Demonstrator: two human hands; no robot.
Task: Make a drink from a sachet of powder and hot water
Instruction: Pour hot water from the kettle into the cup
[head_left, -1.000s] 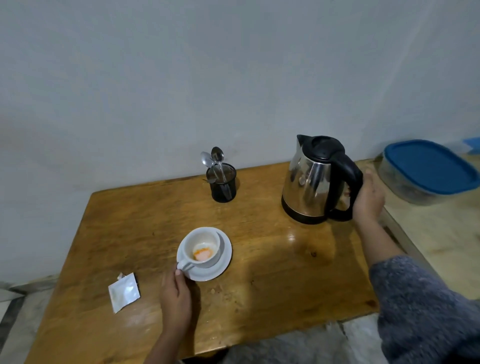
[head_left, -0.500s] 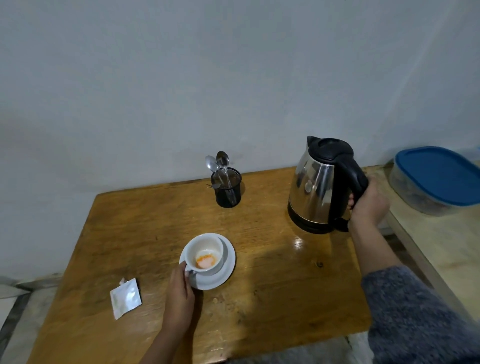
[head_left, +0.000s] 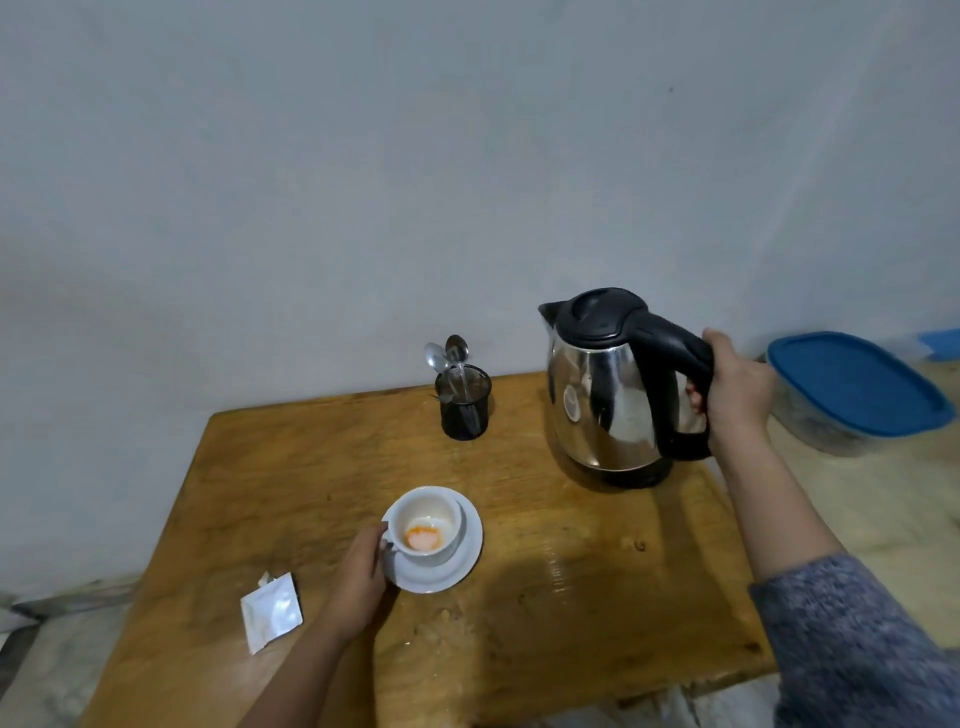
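A white cup (head_left: 428, 512) with orange powder at its bottom stands on a white saucer (head_left: 460, 564) near the table's front. My left hand (head_left: 361, 574) holds the cup's handle. A steel kettle (head_left: 605, 395) with a black lid and handle is at the right back, upright and seemingly just off the table. My right hand (head_left: 737, 389) grips its black handle. A torn white sachet (head_left: 270, 610) lies flat to the left of my left hand.
A black mesh holder (head_left: 464, 408) with spoons stands at the back of the wooden table (head_left: 571, 597), left of the kettle. A container with a blue lid (head_left: 852, 387) sits on a lower surface to the right. The wall is right behind.
My right hand has closed around the kettle handle and raised the kettle a little. My left hand has moved up from the saucer's edge to the cup handle.
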